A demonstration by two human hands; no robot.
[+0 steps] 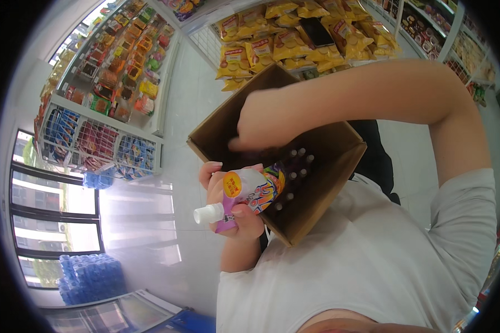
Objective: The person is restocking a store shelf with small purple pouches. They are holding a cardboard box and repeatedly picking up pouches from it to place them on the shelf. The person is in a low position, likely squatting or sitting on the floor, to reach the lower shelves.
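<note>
My left hand (233,204) is closed around a spouted drink pouch (250,189) with a white ribbed cap, its printed body purple, white and orange. The pouch lies over the near left edge of an open cardboard box (316,212). My right hand (260,120) reaches across and down into the box from the right; one finger points left, the others are hidden or blurred, and what they touch cannot be told. Inside the box, several white caps (303,172) stand up out of the shadow, right of the held pouch.
Yellow bags of chips (260,52) fill a rack beyond the box, with a black smartphone (316,32) on them. Packaged snacks line a shelf (166,83) at left. Wrapped blue bottle packs (91,279) stand on the lower left, near a glass-topped chest (150,308).
</note>
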